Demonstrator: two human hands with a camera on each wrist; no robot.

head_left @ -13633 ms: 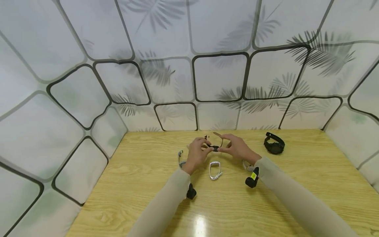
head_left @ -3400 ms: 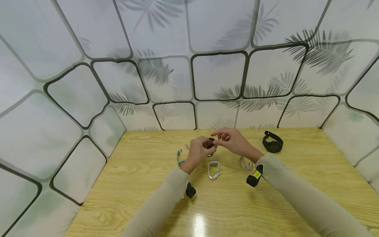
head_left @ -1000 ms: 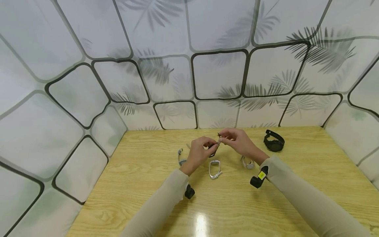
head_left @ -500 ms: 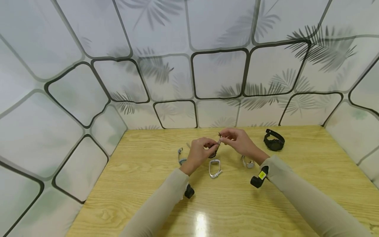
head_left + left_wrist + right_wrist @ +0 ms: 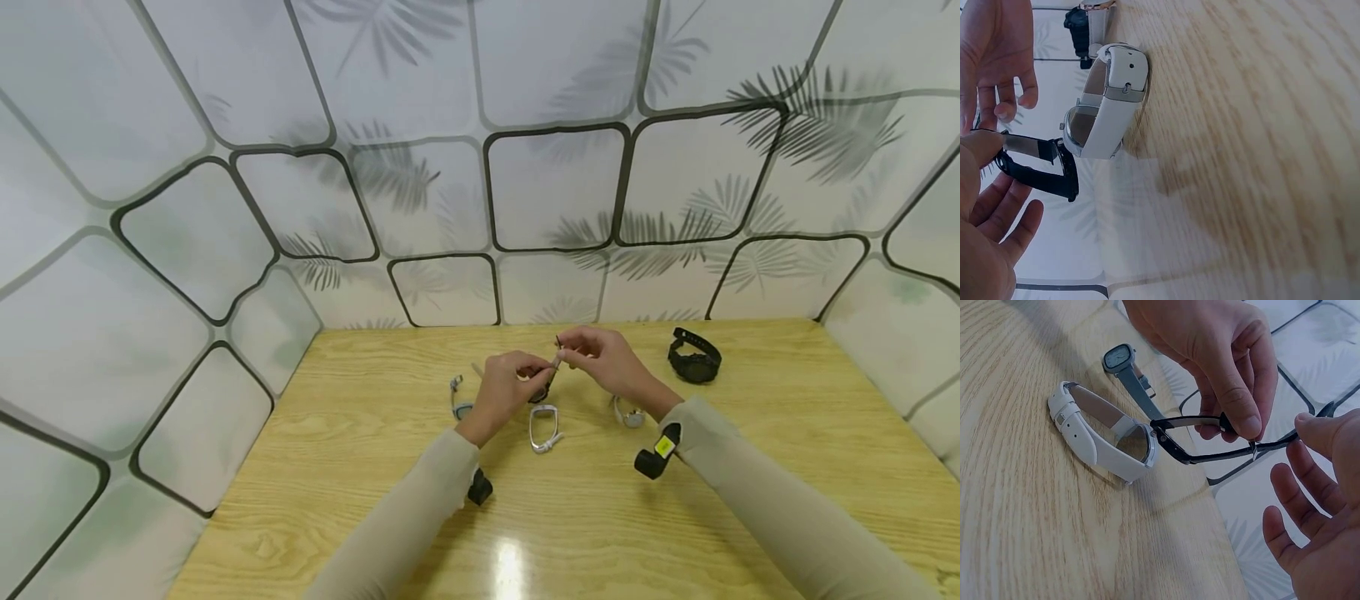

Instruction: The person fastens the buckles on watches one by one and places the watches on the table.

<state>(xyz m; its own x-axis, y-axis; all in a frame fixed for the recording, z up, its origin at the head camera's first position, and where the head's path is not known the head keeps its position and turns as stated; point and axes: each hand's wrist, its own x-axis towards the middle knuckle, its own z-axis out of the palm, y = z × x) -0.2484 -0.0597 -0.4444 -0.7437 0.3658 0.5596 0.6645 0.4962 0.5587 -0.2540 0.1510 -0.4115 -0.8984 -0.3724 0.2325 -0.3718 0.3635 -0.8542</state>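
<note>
While both hands meet above the middle of the table (image 5: 375, 467), a thin black watch (image 5: 1175, 449) hangs between them, clear of the wood.

Left hand (image 5: 504, 390): thumb and forefinger pinched on one strap near the case; other fingers loosely curled. In the right wrist view its grip is firm on the upper strap.

Right hand (image 5: 603, 360): thumb and forefinger pinched on the free tip of the other strap (image 5: 1272, 445); remaining fingers spread and relaxed.

Long axis of the black watch runs roughly left to right between the two grips, case end toward the left hand and sagging low, strap tips toward the right. The two straps lie close and nearly parallel, gap narrow. Buckle detail too small to tell.

Outward:
- white watch (image 5: 543, 427) on its edge on the table, just below the hands, strap fastened in a loop; held case hangs near it, apart.
- grey-strapped watch (image 5: 457, 398) left of the left wrist.
- silver watch (image 5: 627, 412) partly under the right wrist.
- chunky black watch (image 5: 695, 360) well to the right, near the back wall.

Open wood in front toward the person and on both sides; patterned panels close off the back and flanks.
</note>
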